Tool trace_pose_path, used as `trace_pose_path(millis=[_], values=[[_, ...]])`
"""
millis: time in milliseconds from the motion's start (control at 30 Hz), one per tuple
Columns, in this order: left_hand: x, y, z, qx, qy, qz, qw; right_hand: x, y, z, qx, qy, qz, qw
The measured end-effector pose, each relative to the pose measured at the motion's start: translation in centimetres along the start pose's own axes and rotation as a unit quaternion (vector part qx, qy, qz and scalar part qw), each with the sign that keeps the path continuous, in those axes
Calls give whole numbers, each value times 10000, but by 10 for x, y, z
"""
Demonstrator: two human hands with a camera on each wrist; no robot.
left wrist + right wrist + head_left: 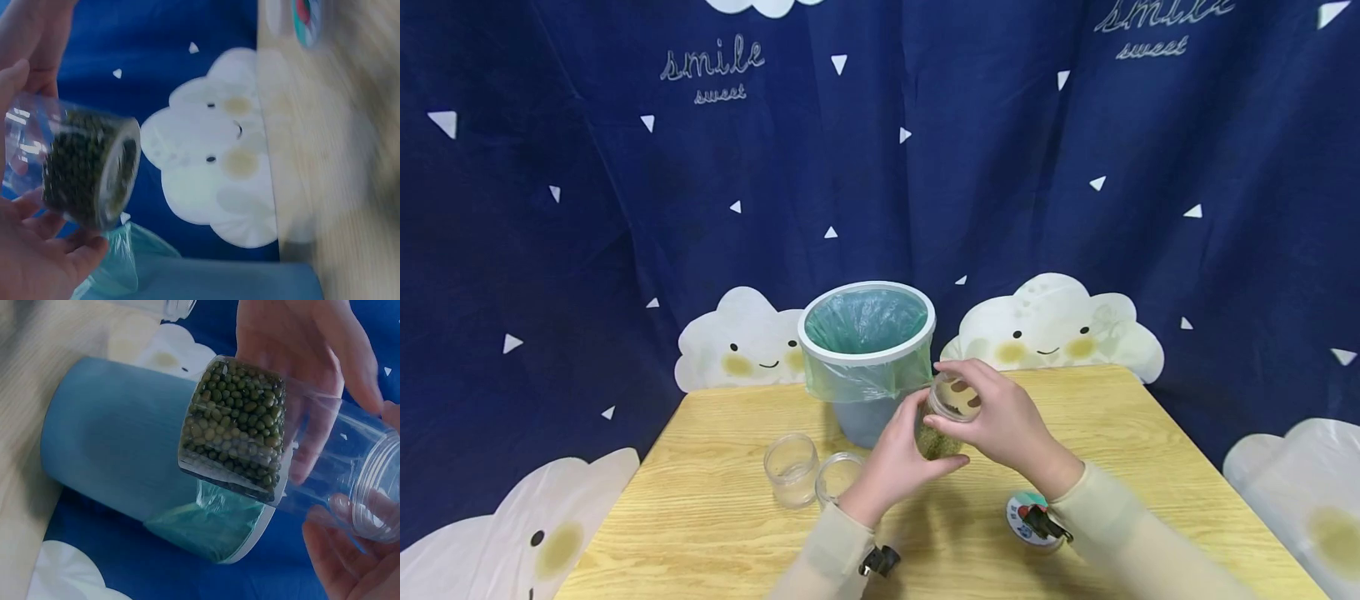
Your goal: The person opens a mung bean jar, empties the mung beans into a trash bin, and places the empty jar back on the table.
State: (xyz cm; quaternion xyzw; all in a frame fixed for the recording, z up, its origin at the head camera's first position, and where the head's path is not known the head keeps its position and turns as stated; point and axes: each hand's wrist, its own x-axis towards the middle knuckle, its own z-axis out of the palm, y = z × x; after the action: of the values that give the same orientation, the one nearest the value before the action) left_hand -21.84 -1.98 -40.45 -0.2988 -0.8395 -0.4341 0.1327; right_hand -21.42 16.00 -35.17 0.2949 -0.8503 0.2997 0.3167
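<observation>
A clear plastic jar, partly filled with green mung beans, is held tilted above the table by both hands. My left hand grips the lower body of the jar, around the level of the beans. My right hand holds the upper part near its threaded rim, fingers on one side and thumb on the other. No lid shows on this jar. In the left wrist view, the beans lie at the jar's base end. Just behind the hands stands a blue bin with a green liner bag.
Two clear jars stand left of my left forearm, one partly hidden by it. A round printed lid sits below my right wrist, partly covered by a black strap clip. The wooden table ends at a dark blue curtain.
</observation>
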Motion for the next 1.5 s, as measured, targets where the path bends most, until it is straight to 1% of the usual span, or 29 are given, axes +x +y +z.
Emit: trace_pose_path(millis=[67,133,267,433,667,1000,1300,1500], values=[[-1,3,1,-227,55,33,9997,-1,-3,1,20,10,-33,10000],[-1,6,2,-333,119,52,9994,-2,-5,2,30,6,-47,10000],[-3,12,3,-407,210,67,9989,-5,-10,3,77,-35,-67,9999],[-6,14,3,-470,319,105,9983,-8,-17,3,68,-75,-12,9999],[-9,13,4,-463,368,180,9981,-11,-21,3,100,-51,10,9999],[-13,6,8,-488,260,145,9984,-13,-19,4,317,134,181,9992],[-16,9,6,-377,308,73,9988,-13,-20,4,513,-22,394,9979],[-18,11,5,-387,290,-97,9988,-13,-20,3,498,-190,489,9974]])
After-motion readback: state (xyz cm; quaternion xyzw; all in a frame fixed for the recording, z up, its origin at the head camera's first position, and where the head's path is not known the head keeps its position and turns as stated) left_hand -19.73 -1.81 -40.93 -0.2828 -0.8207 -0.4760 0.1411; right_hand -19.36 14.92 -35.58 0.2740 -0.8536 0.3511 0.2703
